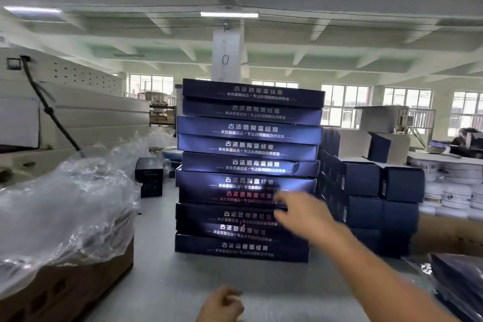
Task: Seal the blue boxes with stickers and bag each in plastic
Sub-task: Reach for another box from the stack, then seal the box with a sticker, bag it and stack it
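The right hand (303, 213) reached out from the lower right of the frame, its grip released: fingers straight and spread, holding nothing, blurred by motion. Its fingertips lay over the right part of the lower half of the stack of blue boxes (248, 148), though whether they touched the box fronts could not be told. The left hand (222, 303) sat at the bottom edge, centre, fingers curled inward; the blur hid whether its grip held anything. The stack stood on the grey bench (162, 282) in the middle of the frame, flat boxes laid one on another with slightly uneven edges, printed long sides facing the camera, rising well above the right hand. Open bench surface lay in front of the stack and along its left side. Just beside the stack on the right stood a lower block of smaller dark boxes (366, 183). At the lower left a cardboard carton (65, 293) overflowed with clear plastic bags (65, 204), and a small black box (149, 178) stood behind it, near the stack's left edge. A cream machine (78, 110) filled the upper left.
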